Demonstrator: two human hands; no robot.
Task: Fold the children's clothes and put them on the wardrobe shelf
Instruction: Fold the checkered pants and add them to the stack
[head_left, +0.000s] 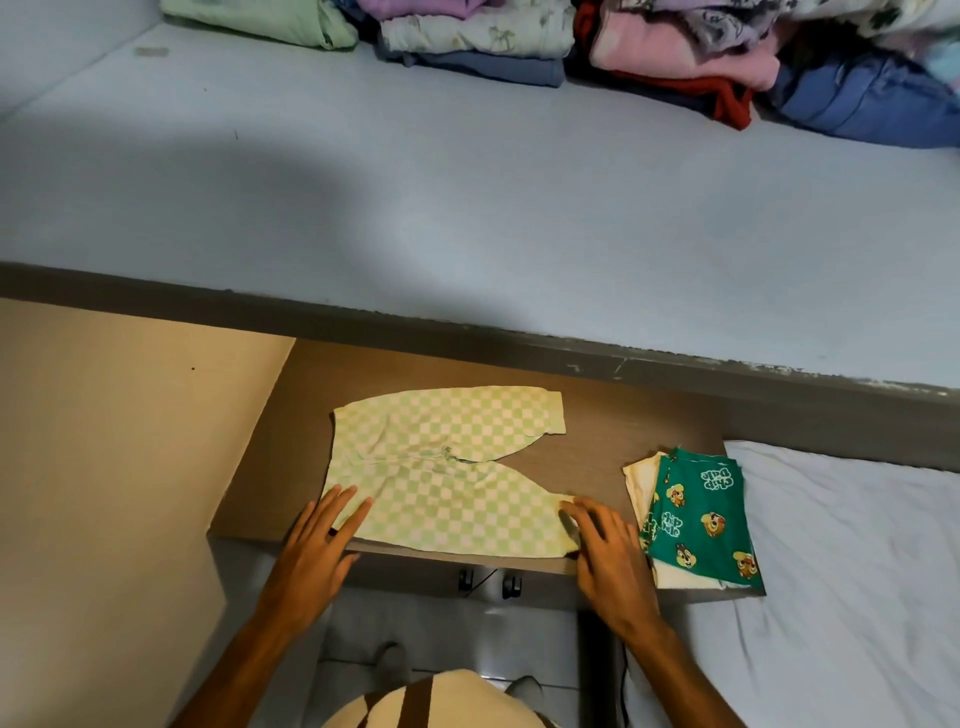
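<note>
While the green-and-white checked trousers (447, 467) are lying spread flat on the brown wooden counter (613, 415), both bare hands are resting on the near edge of the garment. The waistband is pointing left and the two legs are pointing right, with the far leg and the near leg diverging toward their cuffs. The left hand (317, 551) is lying palm down at the near waistband corner, its fingers (345, 506) extended and slightly spread on the cloth, gripping nothing. The right hand (613, 551) is sitting at the cuff of the near leg, its fingers (576, 512) curled over the cuff edge; whether they are pinching the cloth or only pressing on it cannot be determined. The near edge of the trousers is lying along the front edge of the counter. Just to the right of the right hand, a folded green cartoon-print garment (701, 519) is lying on the counter's right end, with a cream layer showing beneath it and its corner overhanging the front edge. Beside it, a white sheet (857, 571) is covering a bed at the right. Beyond the counter, a pale blue shelf (467, 208) is carrying stacks of folded clothes (519, 41) along its far side, well apart from the trousers.
</note>
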